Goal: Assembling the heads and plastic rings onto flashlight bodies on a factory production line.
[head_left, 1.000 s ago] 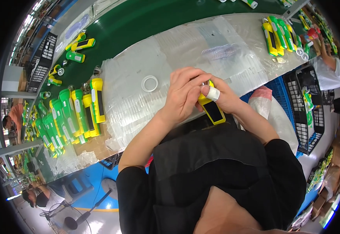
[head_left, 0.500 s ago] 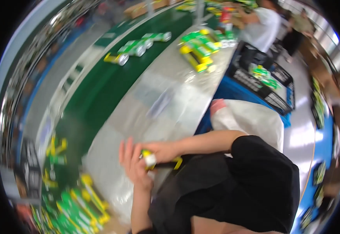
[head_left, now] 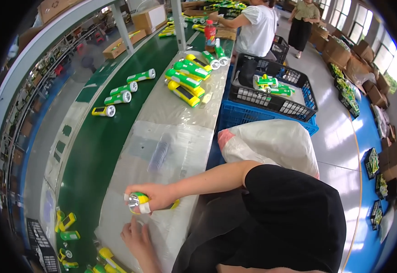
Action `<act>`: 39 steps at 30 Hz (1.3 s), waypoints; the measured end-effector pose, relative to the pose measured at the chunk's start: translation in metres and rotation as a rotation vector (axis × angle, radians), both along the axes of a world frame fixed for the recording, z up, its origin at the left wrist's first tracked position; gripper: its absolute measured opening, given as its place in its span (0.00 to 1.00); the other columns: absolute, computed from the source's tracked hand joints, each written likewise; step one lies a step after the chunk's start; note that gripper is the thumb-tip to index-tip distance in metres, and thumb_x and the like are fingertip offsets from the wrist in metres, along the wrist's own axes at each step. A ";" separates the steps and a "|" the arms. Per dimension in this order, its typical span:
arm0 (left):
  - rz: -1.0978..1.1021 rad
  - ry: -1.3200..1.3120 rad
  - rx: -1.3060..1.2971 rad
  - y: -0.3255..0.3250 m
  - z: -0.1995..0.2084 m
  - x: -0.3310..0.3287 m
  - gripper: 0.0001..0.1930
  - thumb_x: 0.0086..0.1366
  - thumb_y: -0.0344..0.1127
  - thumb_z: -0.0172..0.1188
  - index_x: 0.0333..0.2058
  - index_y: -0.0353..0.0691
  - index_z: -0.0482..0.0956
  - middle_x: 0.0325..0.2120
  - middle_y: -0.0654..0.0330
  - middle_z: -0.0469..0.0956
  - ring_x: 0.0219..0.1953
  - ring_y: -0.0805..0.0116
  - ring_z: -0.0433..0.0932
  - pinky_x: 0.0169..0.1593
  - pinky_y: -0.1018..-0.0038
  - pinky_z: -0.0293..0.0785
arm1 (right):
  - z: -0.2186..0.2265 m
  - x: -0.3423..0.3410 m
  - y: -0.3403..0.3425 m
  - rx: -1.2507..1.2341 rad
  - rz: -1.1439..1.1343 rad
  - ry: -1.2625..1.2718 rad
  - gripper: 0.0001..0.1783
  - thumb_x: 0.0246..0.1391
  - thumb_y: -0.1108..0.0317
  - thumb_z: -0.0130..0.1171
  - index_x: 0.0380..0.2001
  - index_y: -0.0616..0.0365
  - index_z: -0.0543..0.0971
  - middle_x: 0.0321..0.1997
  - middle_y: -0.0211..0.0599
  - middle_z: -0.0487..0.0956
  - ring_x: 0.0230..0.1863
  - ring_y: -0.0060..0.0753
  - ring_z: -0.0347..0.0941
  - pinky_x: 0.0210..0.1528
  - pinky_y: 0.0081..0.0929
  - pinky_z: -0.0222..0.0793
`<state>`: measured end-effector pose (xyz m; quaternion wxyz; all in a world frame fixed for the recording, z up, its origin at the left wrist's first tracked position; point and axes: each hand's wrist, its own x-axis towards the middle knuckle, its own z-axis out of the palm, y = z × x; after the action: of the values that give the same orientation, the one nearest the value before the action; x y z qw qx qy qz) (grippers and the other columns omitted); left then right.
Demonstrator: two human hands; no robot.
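My right hand (head_left: pixel 155 195) is closed around a yellow and green flashlight (head_left: pixel 138 203). Its silver lens end points left, and the yellow tail sticks out past my palm. White wrapping shows on fingertips of that hand. Just below, my left hand (head_left: pixel 137 239) hovers over the plastic-covered worktop (head_left: pixel 121 182) with its fingers apart and nothing in them, its fingertips close to the flashlight's head. Beyond my hands, a pile of green and yellow flashlights (head_left: pixel 187 75) lies on the far part of the worktop.
Several flashlights (head_left: pixel 121 98) stand along the green conveyor belt (head_left: pixel 87 150); others (head_left: pixel 109 259) lie at lower left. A red-labelled bottle (head_left: pixel 210 35) stands far off. Right of the worktop are a black crate (head_left: pixel 275 102) on a blue one and a white sack (head_left: pixel 271 141). A co-worker (head_left: pixel 255 29) works beyond.
My left hand has come away from the flashlight and moved down, toward me. My right hand has shifted left with the flashlight, its lens now showing. The whole view has also swung and sharpened.
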<state>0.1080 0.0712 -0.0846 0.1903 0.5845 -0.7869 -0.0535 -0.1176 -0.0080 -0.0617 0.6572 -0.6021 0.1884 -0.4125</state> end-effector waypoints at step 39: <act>-0.155 0.720 -0.431 -0.030 0.052 -0.049 0.13 0.55 0.33 0.70 0.39 0.38 0.83 0.42 0.55 0.71 0.40 0.66 0.74 0.39 0.73 0.73 | -0.019 0.007 -0.012 -0.050 0.147 -0.124 0.28 0.56 0.53 0.64 0.51 0.53 0.63 0.41 0.35 0.75 0.37 0.26 0.75 0.38 0.26 0.74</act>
<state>0.0590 0.0408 -0.0328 0.5662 0.4144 -0.7051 -0.1026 -0.1109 -0.0202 -0.0808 0.6806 -0.6040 0.0923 -0.4043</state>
